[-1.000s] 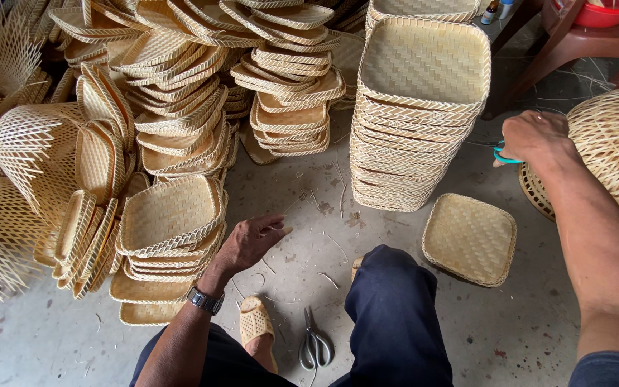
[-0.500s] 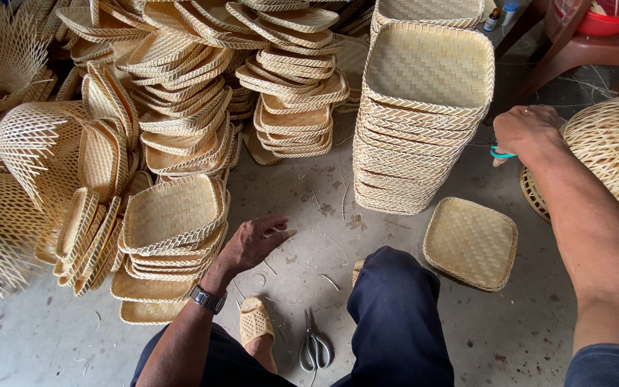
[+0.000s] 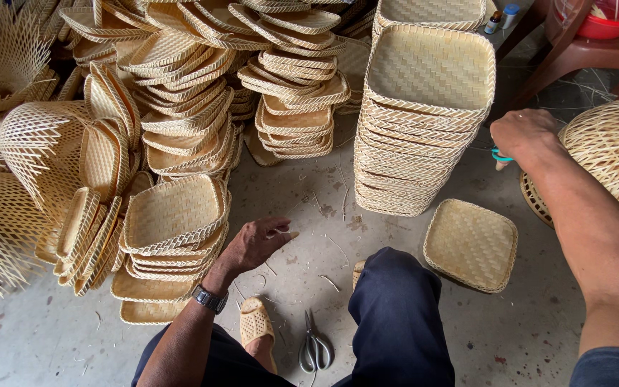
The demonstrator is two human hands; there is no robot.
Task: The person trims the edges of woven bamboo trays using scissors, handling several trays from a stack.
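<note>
My left hand [image 3: 256, 242] hovers with fingers spread just above the concrete floor, beside a low stack of square woven bamboo trays [image 3: 173, 215]. A watch is on that wrist. My right hand [image 3: 521, 135] is closed around a small tool with a teal handle [image 3: 499, 155], next to a round open-weave bamboo basket [image 3: 610, 158] at the right edge. A single woven tray [image 3: 471, 244] lies on the floor by my right knee. A tall stack of square trays [image 3: 424, 100] stands between the two hands.
Scissors [image 3: 314, 349] lie on the floor between my legs, near my sandalled foot [image 3: 256, 324]. More tray piles [image 3: 180, 79] and open-weave baskets [image 3: 8, 143] crowd the left and back. A stool with a red basin [image 3: 596, 29] is at top right.
My right hand has shifted slightly left and down by the round basket. My left hand stays almost in place over the floor.
</note>
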